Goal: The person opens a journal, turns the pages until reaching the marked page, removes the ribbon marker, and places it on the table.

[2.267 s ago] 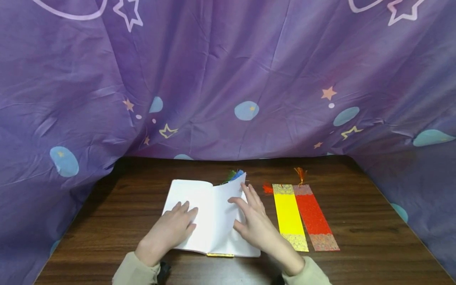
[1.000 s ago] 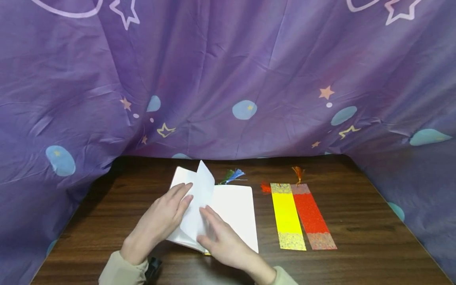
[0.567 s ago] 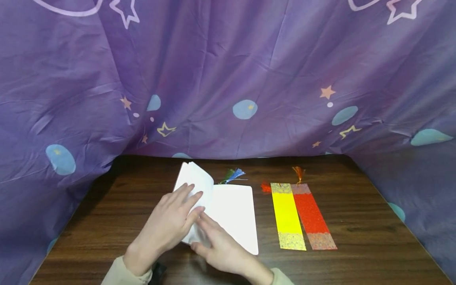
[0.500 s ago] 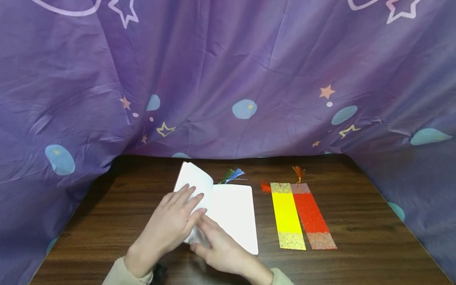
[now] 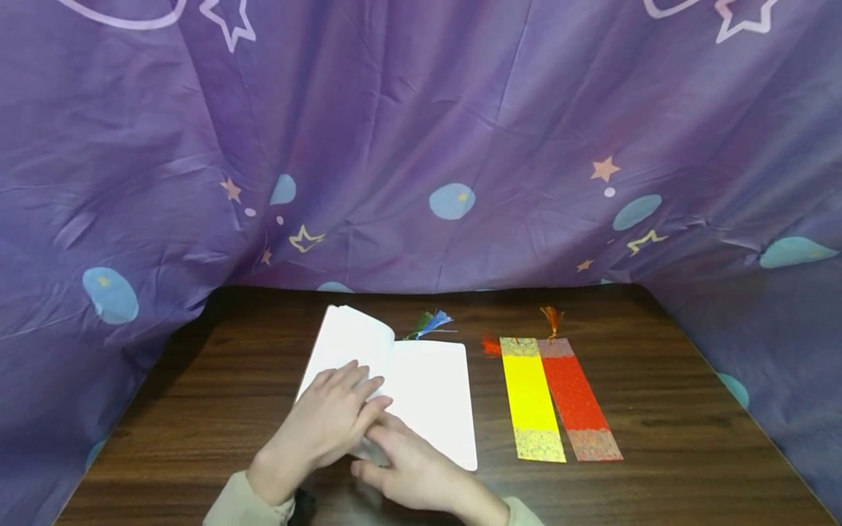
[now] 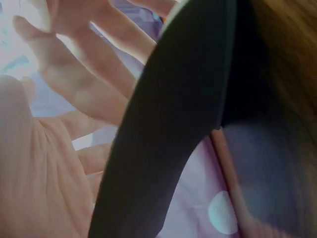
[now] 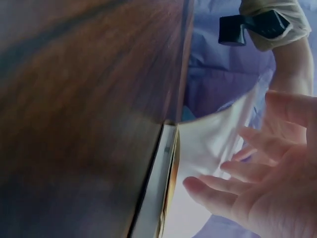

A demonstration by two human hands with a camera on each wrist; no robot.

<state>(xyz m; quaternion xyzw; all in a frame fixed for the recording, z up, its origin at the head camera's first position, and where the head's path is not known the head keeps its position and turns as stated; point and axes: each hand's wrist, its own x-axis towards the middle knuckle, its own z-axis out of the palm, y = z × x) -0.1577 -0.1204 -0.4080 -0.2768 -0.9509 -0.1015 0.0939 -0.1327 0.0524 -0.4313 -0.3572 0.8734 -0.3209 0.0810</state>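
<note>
An open notebook with blank white pages [image 5: 430,402] lies on the table, its left leaves [image 5: 355,340] tilted up off the surface. My left hand [image 5: 325,416] lies over the lower part of these leaves with its fingers extended. Close by the spine is my right hand [image 5: 411,467], its fingertips partly hidden behind the left thumb. Its fingers [image 7: 218,198] are loosely extended in the right wrist view, beside a raised, curved page. A yellowish strip [image 7: 171,183] shows at the notebook's lower edge there. Green and blue tassels [image 5: 433,323] stick out beyond the top of the spine.
To the right of the notebook, a yellow bookmark [image 5: 531,394] and a red bookmark [image 5: 577,394] lie side by side, with an orange tassel [image 5: 552,321] and a red tassel [image 5: 490,345] at their tops. A purple curtain [image 5: 395,146] hangs behind the wooden table [image 5: 684,424].
A page has gone from right to left over the spine. The left leaves rose, then sank a little. Both hands have shifted slightly toward the near edge in the last half second.
</note>
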